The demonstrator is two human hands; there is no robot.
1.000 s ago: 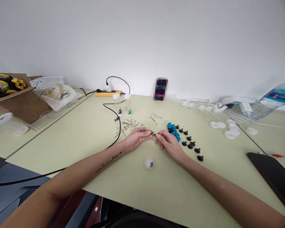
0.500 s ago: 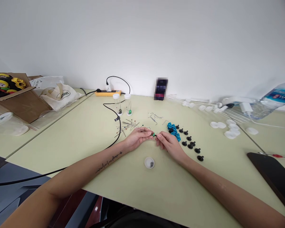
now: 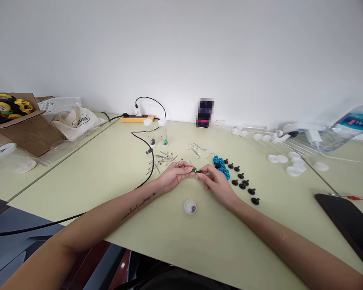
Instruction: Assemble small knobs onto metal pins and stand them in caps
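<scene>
Smooth white wall (image 3: 175, 52) rises behind a pale green tabletop (image 3: 224, 241) crossed by straight seams. A corrugated cardboard box (image 3: 33, 133) at the left holds glossy yellow, red and black plastic toys (image 3: 10, 105); next to it slumps a soft cream cloth bag (image 3: 75, 128). Two clear cylindrical tubes (image 3: 162, 132) with white lids stand upright near an orange power strip (image 3: 133, 118). Thin metal pins (image 3: 166, 158), some bead-tipped, lie in a loose heap, with bent metal rods (image 3: 196, 150) beyond the hands. Blue lobed knobs (image 3: 220, 166) cluster beside black flanged stems (image 3: 241, 184). Nearest the viewer, a shallow white cap (image 3: 190, 207) contains little grey metal parts (image 3: 193, 209).

On the clear plastic bottle (image 3: 353, 123), the blue label reads "WATE", its remainder cut off; the bag's dark print is only partly legible.

Between the fingertips, above the table's middle, is a small shiny green-and-black piece (image 3: 196, 171). Left hand (image 3: 174, 176) is closed in a pinch on it. Right hand (image 3: 217, 183) has thumb and forefinger drawn together on its black end, the other fingers curled.
</scene>
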